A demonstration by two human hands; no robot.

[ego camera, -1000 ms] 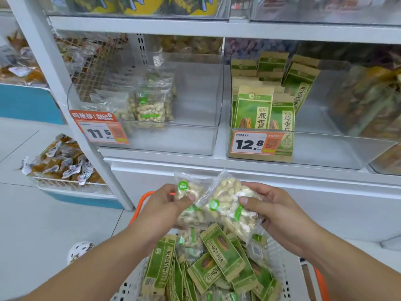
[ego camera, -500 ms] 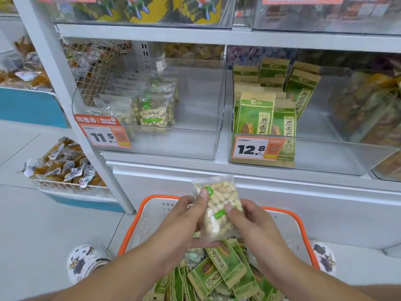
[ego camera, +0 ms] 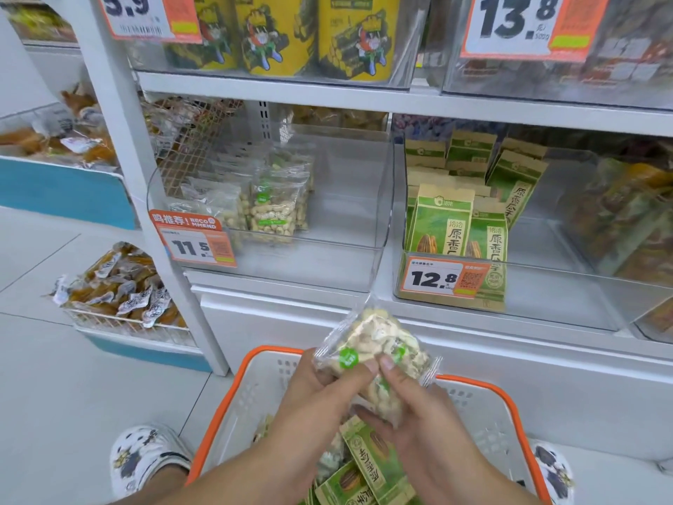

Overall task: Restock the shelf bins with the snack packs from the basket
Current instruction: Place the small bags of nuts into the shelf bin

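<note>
Both hands grip a bunch of clear peanut packs with green labels above the white basket with an orange rim. My left hand holds the bunch from the left, my right hand from the right and below, thumbs nearly touching. Green sunflower-seed packs lie in the basket under my hands. Straight ahead on the shelf is a clear bin tagged 11.5 with a few peanut packs at its left. To its right is the clear bin tagged 12.8 holding upright green seed packs.
An upper shelf carries yellow canisters behind clear bin fronts. A white shelf post stands at the left; beyond it is a wire tray of orange wrapped snacks. My patterned shoes flank the basket on the tiled floor.
The two separate peanut packs have been gathered into one bunch between both hands and lifted a little. My view has tilted up and drawn closer to the shelf.
</note>
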